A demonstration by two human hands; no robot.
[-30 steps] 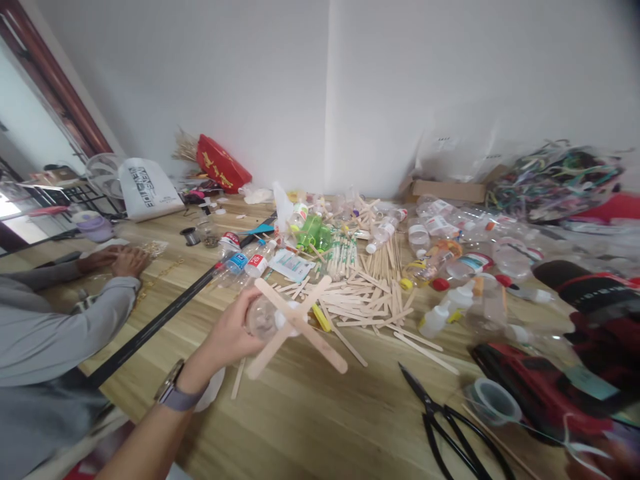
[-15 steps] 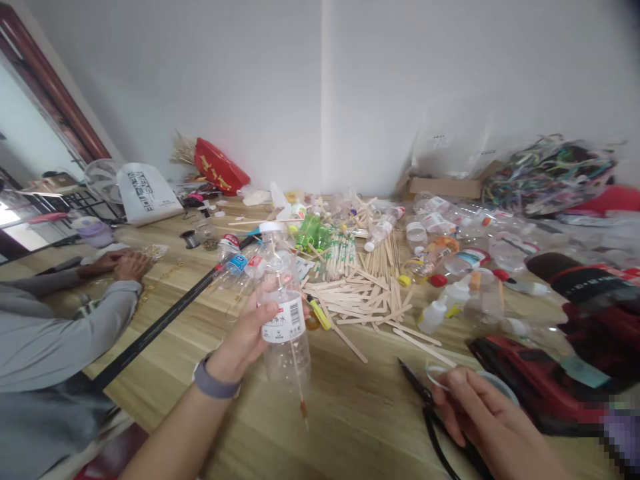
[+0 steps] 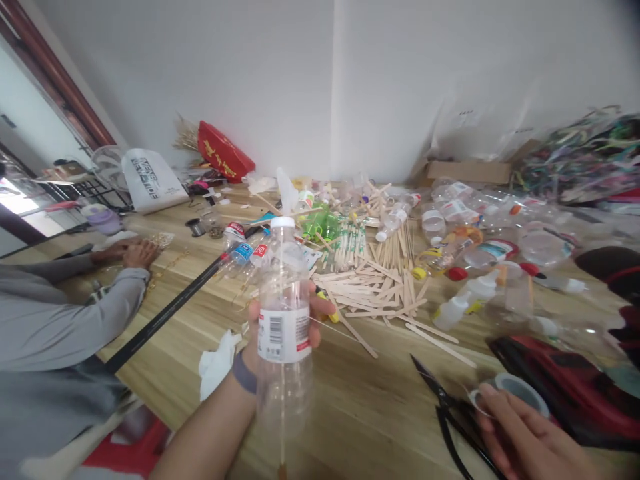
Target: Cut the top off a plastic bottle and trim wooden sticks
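My left hand (image 3: 315, 313) is wrapped round a clear plastic bottle (image 3: 284, 393) with a white cap and a white label, held upright above the table. A thin stick (image 3: 282, 427) runs lengthwise through the bottle, and a brownish piece shows at its lower end. From the bottle's right side a fine line (image 3: 345, 335) stretches toward the right. My right hand (image 3: 530, 427) pinches a small whitish ring (image 3: 477, 400), partly hidden by the fingers. Under and beside this hand lie black-handled scissors (image 3: 443, 400) with their blades apart. A pale roll (image 3: 525, 393) is just behind the fingers.
Flat wooden sticks (image 3: 370, 293) are heaped mid-table. Several clear bottles (image 3: 460, 207) crowd the right, near a red-and-black power tool (image 3: 545, 380). Crumpled white tissue (image 3: 217, 363) lies left of my wrist. At far left a person in grey sleeves (image 3: 110, 327) works with both hands.
My left hand has turned the bottle, so the label's barcode faces me, and the bottle has come nearer and lower. My right hand has shifted right and down in view. The tissue now shows.
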